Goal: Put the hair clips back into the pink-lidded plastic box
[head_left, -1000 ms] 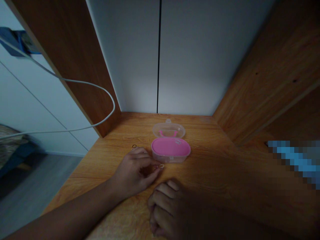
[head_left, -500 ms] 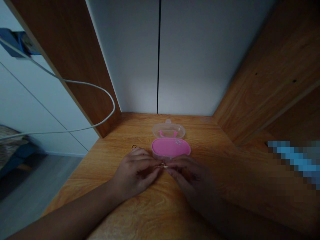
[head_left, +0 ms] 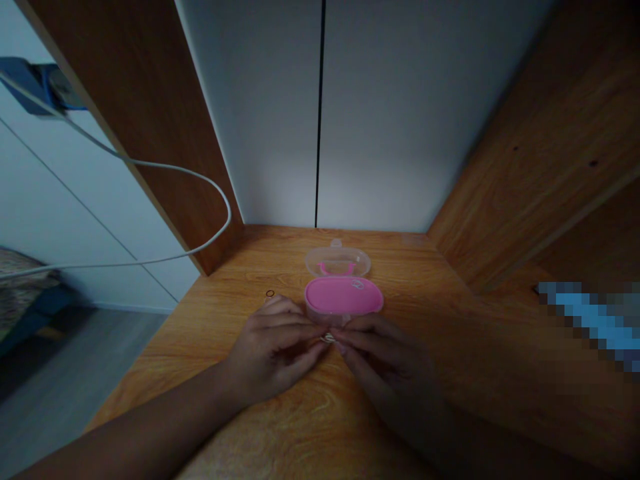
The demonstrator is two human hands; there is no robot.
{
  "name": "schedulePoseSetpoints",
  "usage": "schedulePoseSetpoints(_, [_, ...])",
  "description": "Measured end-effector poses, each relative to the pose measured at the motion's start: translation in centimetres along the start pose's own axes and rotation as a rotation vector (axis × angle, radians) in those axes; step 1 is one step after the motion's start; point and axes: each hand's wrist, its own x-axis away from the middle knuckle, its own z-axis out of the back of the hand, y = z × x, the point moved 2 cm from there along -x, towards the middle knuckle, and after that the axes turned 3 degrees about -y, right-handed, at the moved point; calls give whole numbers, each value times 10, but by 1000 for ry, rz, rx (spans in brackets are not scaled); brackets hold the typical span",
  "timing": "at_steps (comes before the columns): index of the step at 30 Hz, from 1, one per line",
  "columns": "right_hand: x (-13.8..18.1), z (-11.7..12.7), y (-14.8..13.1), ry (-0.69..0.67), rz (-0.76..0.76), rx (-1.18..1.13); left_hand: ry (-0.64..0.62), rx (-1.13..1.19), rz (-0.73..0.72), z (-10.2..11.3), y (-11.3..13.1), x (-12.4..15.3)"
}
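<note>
My left hand and my right hand meet low over the tabletop, thumbs and fingertips pinched together. Between them are pale, thin loops that look like rubber bands; fingertips partly cover them. Just behind sits an oval box with a pink inner tray, where a couple of pale loops lie toward the right end. Its clear lid, with a pink handle, is folded open at the back. A dark loop rests on the wood beyond my left fingers, and a paler one beside it is partly hidden.
The wooden tabletop ends at white panels behind. Wooden boards stand left and right. A white cable loops in from the left. At the right edge is a blurred-out blue object.
Both hands have come slightly closer together, and the loops between the fingertips have shifted and show less. The view has moved a little; the box and the dark loop stay put.
</note>
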Motion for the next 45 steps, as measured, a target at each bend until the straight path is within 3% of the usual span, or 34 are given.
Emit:
schedulePoseSetpoints(15, [1,0,4,16,11,4,43,92,-35,0,0,0])
schedulePoseSetpoints(21, [2,0,6,56,-99,23,33,123,-37,-1,0,1])
schedulePoseSetpoints(32, [-1,1,4,20,-14,18,34,128,2,-2,1,4])
schedulePoseSetpoints(38, [1,-2,-3,-52,135,146,34,178,67,-3,1,6])
schedulePoseSetpoints(45, [0,-1,-1,-77,194,248,7,219,68,-3,2,7])
